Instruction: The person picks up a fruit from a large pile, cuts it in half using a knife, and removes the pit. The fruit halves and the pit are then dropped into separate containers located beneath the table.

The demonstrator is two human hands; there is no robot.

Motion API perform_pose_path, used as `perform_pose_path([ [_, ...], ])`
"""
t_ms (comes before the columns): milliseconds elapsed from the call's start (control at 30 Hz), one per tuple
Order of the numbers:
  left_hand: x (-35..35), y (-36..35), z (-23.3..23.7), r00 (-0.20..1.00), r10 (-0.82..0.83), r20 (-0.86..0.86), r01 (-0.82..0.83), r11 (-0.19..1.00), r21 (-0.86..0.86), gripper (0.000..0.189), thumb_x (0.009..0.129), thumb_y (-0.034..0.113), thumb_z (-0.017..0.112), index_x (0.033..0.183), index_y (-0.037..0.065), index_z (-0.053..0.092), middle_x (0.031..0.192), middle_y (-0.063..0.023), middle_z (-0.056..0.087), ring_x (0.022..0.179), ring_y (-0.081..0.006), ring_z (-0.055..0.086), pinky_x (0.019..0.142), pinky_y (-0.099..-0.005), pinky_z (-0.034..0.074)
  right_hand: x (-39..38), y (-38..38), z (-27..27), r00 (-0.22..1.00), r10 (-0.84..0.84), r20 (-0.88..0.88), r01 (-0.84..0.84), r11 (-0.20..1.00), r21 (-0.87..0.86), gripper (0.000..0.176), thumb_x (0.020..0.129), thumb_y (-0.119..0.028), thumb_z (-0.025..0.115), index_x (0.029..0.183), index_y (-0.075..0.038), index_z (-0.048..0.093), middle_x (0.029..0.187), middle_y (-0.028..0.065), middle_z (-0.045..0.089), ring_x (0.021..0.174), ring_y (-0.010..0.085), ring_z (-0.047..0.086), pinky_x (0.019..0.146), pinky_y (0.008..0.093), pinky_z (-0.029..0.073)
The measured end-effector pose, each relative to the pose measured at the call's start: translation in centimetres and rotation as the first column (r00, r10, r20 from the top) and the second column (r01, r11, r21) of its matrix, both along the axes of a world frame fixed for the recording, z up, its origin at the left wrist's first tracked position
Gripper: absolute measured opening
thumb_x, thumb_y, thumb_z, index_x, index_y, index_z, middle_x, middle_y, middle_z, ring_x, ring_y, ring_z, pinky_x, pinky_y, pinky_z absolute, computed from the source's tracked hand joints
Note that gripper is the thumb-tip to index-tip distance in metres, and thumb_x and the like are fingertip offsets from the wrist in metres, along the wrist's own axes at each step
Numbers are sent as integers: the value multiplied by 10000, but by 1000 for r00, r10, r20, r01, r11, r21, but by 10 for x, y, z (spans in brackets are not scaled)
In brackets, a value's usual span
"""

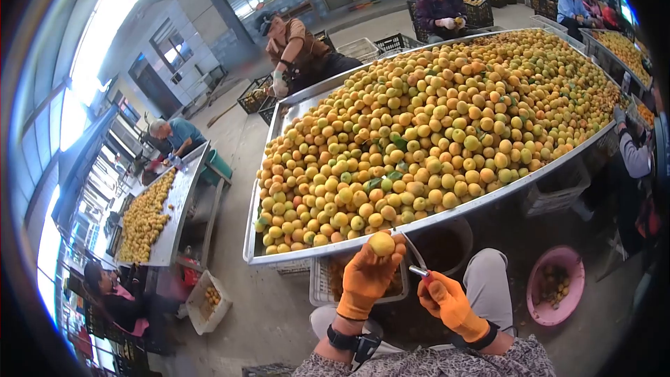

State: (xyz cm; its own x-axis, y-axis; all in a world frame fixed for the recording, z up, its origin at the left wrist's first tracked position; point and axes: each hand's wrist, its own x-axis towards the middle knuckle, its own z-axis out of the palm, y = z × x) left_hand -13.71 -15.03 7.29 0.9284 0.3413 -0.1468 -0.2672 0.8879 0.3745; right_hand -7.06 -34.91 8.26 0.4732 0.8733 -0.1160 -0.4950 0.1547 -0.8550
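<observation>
I see a steel table [296, 108] heaped with yellow fruit [433, 119]; a pink basin [571, 265] near it, a worker [296, 52] beyond.

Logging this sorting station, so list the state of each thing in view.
left hand: gloved, holding one yellow fruit.
right hand: gloved, gripping a small knife.
metal table: piled high with loose fruit.
pink basin: on the floor, partly filled.
bucket: under the table, contents unclear.

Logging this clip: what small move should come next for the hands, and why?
Probably bring the tool onto the fruit and start working it: the left hand holds the fruit raised, and the right hand holds the tool close beside it.
</observation>
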Motion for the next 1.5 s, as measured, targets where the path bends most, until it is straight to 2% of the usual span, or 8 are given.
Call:
perform_pose_path([
  [133, -27, -23, 17, 984, -58, 165, 14, 966, 259, 382, 906, 119, 622, 1264, 27, 527, 1200, -159, 594, 1044, -240, 608, 894, -323, 506, -15, -7, 10, 998, 60, 36, -60, 998, -15, 460, 962, -518, 510, 894, -64, 528, 676, -39, 403, 562, 29, 338, 486, 181, 239],
  [200, -42, -25, 25, 997, 31, -77, 29, 739, 673, 461, 818, -25, 655, 1262, 22, 535, 1226, -129, 580, 1041, -199, 602, 918, -322, 493, -20, -12, 13, 993, 90, 73, -93, 994, 48, 464, 962, -517, 512, 883, -60, 524, 675, -39, 401, 555, 27, 337, 485, 183, 236],
  [367, -56, -32, 31, 996, 47, -80, 54, 401, 914, 526, 745, -107, 667, 1240, 12, 532, 1190, -72, 534, 1142, -170, 523, 985, -290, 430, -26, -16, 26, 976, 105, 190, -117, 992, 55, 443, 979, -479, 504, 867, -50, 520, 647, -40, 396, 551, 26, 341, 486, 187, 236],
  [633, -70, -46, 30, 985, -26, -169, 162, 463, 872, 541, 796, -88, 644, 1287, 49, 461, 1174, -93, 538, 1106, -170, 538, 963, -292, 440, -30, -19, 23, 945, 83, 315, -91, 996, 10, 426, 996, -434, 499, 841, -39, 532, 630, -43, 419, 563, 46, 335, 511, 224, 267],
  [900, -82, -53, 41, 973, 104, -206, 197, 86, 977, 536, 808, -52, 665, 1285, 62, 448, 1073, -85, 576, 993, -170, 564, 896, -294, 461, -31, -27, 15, 848, 147, 508, -88, 986, -138, 453, 997, -452, 481, 885, -19, 551, 601, 14, 457, 559, 89, 398, 522, 276, 342],
  [1200, -84, -50, 17, 956, 199, -216, 228, -40, 973, 526, 794, -48, 687, 1255, 64, 459, 1059, -110, 590, 950, -220, 589, 867, -315, 466, -36, -13, -13, 857, 123, 501, -46, 986, -163, 460, 1013, -443, 449, 954, -6, 579, 600, -4, 466, 563, 81, 413, 526, 281, 348],
  [1367, -82, -37, 15, 972, 152, -180, 211, -223, 952, 516, 786, -42, 700, 1234, 58, 466, 1051, -122, 594, 978, -265, 605, 872, -330, 466, -20, -13, -18, 937, 327, -124, -342, 932, -121, 476, 1004, -485, 443, 761, -80, 499, 552, -46, 368, 444, 55, 306, 413, 230, 243],
  [1500, -88, -26, 16, 966, 186, -180, 212, -174, 962, 535, 770, -73, 694, 1235, 59, 463, 1055, -124, 579, 957, -267, 605, 839, -332, 482, -13, -32, 4, 614, 545, -571, -648, 761, 29, 545, 964, -605, 402, 687, -137, 363, 531, -65, 264, 384, 41, 197, 358, 214, 152],
])
